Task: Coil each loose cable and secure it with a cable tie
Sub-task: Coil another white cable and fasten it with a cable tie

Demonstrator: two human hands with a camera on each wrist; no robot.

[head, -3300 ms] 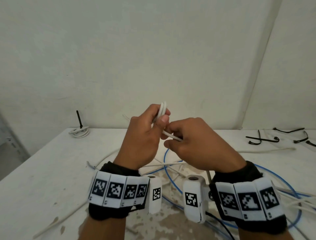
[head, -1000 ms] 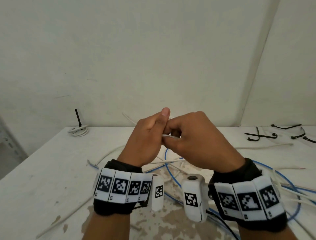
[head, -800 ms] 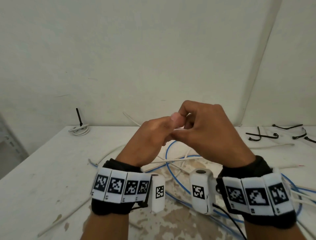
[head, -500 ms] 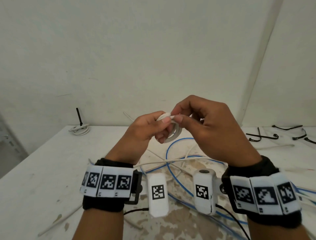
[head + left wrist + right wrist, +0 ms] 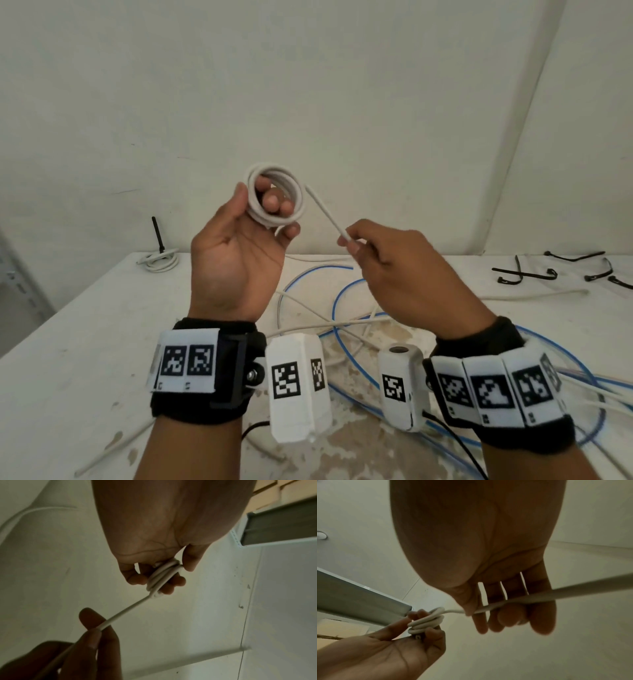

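Left hand (image 5: 236,253) grips the small white cable coil (image 5: 275,195) above the desk (image 5: 85,342), right hand (image 5: 397,270) pinches its trailing length; risk: loops likely spring apart should the left-hand grip loosen before tying.

Bare workroom: worn white table (image 5: 85,342) strewn with loose cables (image 5: 342,308).

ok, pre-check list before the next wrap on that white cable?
1. Coil held by left hand, fingers through the loop: ok.
2. Right hand pinches the free strand: ok.
3. Strand runs straight from coil to right hand: ok.
4. Remaining cable length past the right hand: cannot tell.
5. Black cable ties on the table, out to the right: ok.
6. Coil tied: not ok.
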